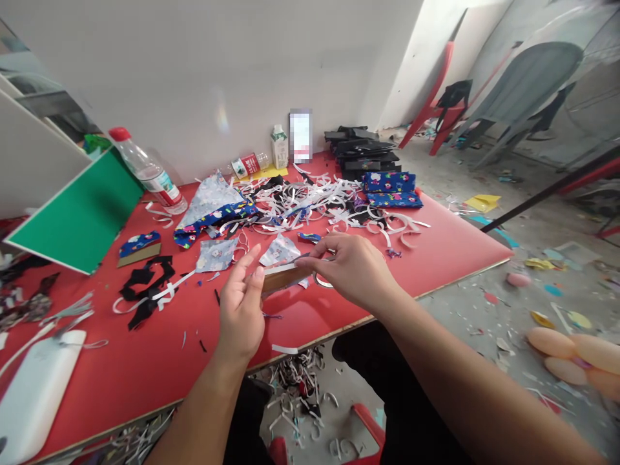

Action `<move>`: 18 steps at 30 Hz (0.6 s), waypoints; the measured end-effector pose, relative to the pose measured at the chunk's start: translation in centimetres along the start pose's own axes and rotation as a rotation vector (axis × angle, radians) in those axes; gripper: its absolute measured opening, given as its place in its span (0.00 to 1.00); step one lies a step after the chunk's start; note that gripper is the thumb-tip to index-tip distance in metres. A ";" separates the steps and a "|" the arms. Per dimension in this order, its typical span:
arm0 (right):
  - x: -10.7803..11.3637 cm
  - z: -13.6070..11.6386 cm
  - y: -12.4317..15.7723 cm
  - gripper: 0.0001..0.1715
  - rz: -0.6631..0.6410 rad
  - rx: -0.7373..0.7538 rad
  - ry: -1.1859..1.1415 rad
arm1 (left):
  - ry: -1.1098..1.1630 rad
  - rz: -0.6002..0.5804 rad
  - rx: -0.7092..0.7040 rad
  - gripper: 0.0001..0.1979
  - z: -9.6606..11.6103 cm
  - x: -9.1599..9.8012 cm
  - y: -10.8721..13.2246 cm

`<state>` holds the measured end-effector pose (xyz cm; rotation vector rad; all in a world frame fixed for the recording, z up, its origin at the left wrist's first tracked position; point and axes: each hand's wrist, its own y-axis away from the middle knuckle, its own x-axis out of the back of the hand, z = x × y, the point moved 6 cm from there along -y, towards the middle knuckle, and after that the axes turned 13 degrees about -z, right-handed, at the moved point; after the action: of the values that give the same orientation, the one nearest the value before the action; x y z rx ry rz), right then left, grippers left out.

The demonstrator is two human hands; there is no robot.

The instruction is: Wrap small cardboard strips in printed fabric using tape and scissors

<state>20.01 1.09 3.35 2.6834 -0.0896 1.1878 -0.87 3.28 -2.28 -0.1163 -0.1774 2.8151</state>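
My left hand (241,303) and my right hand (352,266) together hold a small brown cardboard piece (281,278) with a white strip along its top edge, just above the red table (145,361). The left fingers pinch its left end. The right fingers pinch its right end, where a white paper strip (320,281) curls underneath. Beyond the hands lie pale printed fabric scraps (279,250) and a heap of white paper strips (310,200).
A green board (82,216) leans at the left, by a plastic bottle (148,171). Blue printed fabric pieces (391,189), a black stack (361,152) and a milk carton (279,146) stand at the back. A white object (33,394) lies near left. Scraps litter the floor; chairs stand at the far right.
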 end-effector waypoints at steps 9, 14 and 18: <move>-0.2 -0.3 0.1 0.13 0.044 0.046 0.047 | 0.015 -0.027 0.007 0.24 0.2 -0.1 0.1; -0.5 -0.1 -0.1 0.14 0.008 0.045 0.050 | 0.026 -0.028 0.058 0.25 -0.5 0.1 0.1; -0.5 0.1 -0.2 0.15 -0.001 0.035 0.043 | 0.017 -0.023 0.095 0.26 -1.0 0.2 0.0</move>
<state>19.73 1.29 2.86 2.6861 -0.0608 1.2574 -1.00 3.46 -3.32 -0.1158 -0.0402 2.7931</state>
